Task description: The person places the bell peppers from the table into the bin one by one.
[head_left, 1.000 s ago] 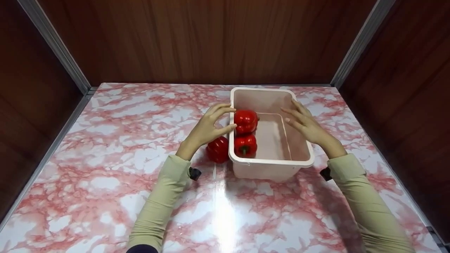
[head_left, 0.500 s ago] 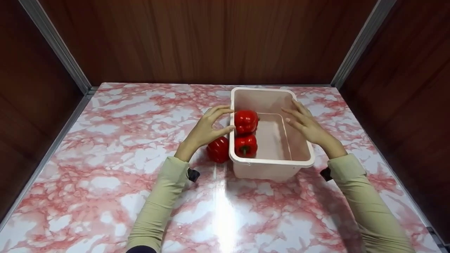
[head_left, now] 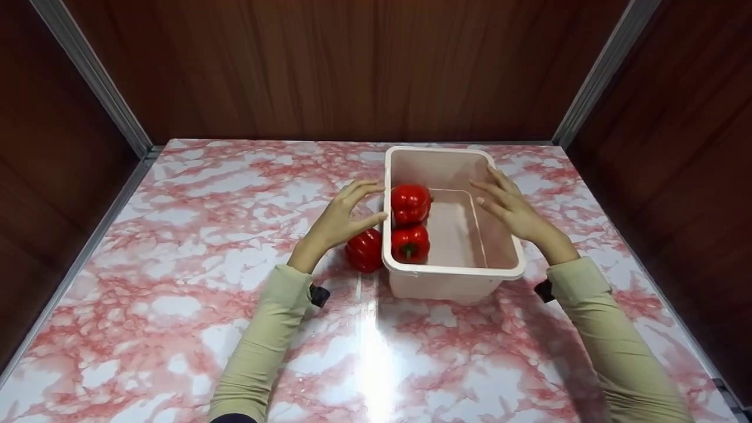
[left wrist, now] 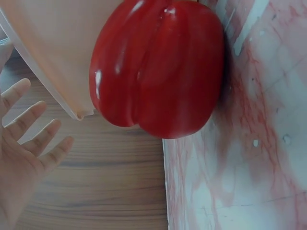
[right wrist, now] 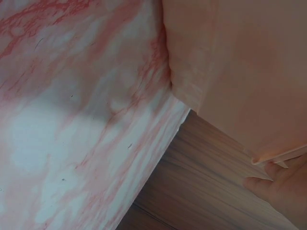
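Note:
A pale pink plastic bin (head_left: 452, 273) stands on the table, right of centre. Inside it, along the left wall, lie two red bell peppers, the far one (head_left: 410, 204) on its side and the near one (head_left: 410, 243) with its green stem facing front. A third red bell pepper (head_left: 364, 251) sits outside, close against the bin's left wall; it looms large in the left wrist view. My left hand (head_left: 341, 220), fingers spread, is beside the bin's left rim and holds nothing. Over the right rim extends my right hand (head_left: 517, 214), fingers loosely straight; whether it touches the rim I cannot tell.
The table (head_left: 194, 282) has a red-and-white marbled top. Brown wood panels (head_left: 352, 70) enclose it at the back and both sides, with grey metal strips at the corners.
My left hand has drawn back slightly to the left, its fingertips shifting from over the bin's rim to its outer edge. The right hand, bin and peppers look unmoved.

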A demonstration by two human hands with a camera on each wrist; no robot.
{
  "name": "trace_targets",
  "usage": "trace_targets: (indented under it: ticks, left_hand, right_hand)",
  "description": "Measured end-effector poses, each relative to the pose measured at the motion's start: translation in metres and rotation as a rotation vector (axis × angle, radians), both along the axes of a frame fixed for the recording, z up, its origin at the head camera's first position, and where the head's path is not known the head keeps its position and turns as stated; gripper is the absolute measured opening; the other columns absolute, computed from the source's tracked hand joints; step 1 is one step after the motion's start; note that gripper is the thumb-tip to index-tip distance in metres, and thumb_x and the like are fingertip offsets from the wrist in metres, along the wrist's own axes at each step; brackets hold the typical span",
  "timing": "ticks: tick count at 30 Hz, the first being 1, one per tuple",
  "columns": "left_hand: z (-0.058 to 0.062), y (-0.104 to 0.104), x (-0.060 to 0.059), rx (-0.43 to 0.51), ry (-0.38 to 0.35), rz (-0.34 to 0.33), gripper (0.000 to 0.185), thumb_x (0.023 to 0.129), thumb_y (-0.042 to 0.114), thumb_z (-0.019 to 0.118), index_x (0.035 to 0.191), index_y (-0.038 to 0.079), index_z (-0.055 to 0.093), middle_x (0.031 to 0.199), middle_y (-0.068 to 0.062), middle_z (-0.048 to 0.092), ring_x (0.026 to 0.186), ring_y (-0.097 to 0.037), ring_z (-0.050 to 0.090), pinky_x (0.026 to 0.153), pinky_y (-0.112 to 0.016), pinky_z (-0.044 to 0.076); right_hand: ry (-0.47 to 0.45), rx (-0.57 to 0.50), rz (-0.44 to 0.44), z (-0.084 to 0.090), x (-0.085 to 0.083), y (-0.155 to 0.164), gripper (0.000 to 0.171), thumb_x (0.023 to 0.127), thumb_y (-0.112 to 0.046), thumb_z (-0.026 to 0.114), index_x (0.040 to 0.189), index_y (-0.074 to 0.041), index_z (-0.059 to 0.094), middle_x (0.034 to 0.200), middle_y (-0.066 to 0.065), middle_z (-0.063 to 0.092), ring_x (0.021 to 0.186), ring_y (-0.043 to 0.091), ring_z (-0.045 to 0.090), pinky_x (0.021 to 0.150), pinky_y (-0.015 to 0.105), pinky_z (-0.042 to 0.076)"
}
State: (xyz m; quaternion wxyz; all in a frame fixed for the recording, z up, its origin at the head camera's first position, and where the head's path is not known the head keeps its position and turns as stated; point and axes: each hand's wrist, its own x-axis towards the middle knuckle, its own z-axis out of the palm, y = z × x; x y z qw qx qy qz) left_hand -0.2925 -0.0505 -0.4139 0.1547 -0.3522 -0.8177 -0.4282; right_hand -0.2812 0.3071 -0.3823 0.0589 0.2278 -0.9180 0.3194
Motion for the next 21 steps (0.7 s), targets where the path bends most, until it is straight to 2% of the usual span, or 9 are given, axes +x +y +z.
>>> trace_targets:
  ticks: [12, 21]
  left_hand:
    - [-0.008, -0.007, 0.002, -0.012, -0.019, 0.007, 0.052, 0.084, 0.046, 0.063, 0.127, 0.018, 0.055, 0.132, 0.003, 0.049, 0.125, -0.011, 0.042, 0.105, -0.038, 0.034]
    - [-0.012, -0.01, 0.005, -0.011, -0.037, 0.009, 0.052, 0.084, 0.043, 0.065, 0.128, 0.017, 0.055, 0.135, 0.003, 0.047, 0.128, -0.011, 0.04, 0.106, -0.039, 0.032]
  right_hand:
    - [0.008, 0.002, 0.01, -0.001, -0.001, 0.001, 0.041, 0.096, -0.023, 0.05, 0.135, -0.012, 0.048, 0.154, 0.016, 0.011, 0.14, 0.037, 0.003, 0.108, 0.062, 0.004]
    - [0.012, 0.007, 0.026, 0.0, -0.002, 0.001, 0.042, 0.096, -0.023, 0.049, 0.135, -0.009, 0.048, 0.154, 0.016, 0.01, 0.14, 0.04, 0.004, 0.106, 0.064, 0.003]
